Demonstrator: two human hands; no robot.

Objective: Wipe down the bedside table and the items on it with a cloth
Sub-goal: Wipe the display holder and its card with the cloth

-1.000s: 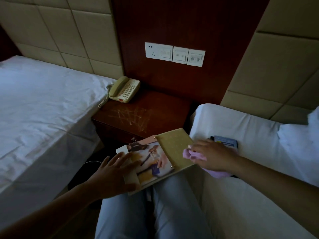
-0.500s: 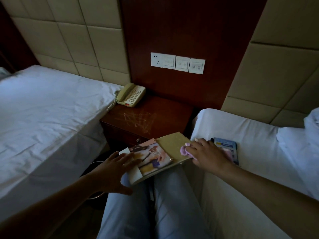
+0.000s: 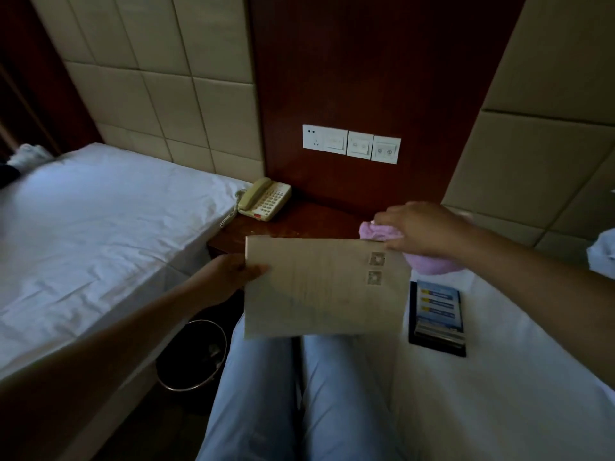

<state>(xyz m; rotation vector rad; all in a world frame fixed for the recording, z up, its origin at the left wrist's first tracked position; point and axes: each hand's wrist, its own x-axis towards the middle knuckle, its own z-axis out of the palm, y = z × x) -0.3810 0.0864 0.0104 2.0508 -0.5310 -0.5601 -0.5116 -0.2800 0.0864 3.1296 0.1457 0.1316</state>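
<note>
A light, fairly stiff booklet (image 3: 324,287) is being pinched at its left edge by the left hand (image 3: 223,277); the soft pink cloth (image 3: 382,232) is being bunched in the right hand's (image 3: 422,227) curled grip near the worktop (image 3: 299,221).

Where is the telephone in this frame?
In the head view, the beige telephone sits at the back left corner of the bedside table, beside the left bed and below-left of the wall switch panel.

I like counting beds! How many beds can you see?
2. One white bed lies left of the bedside table; the other white bed, on its right, has the person sitting on it. Neither shows fully.
</note>
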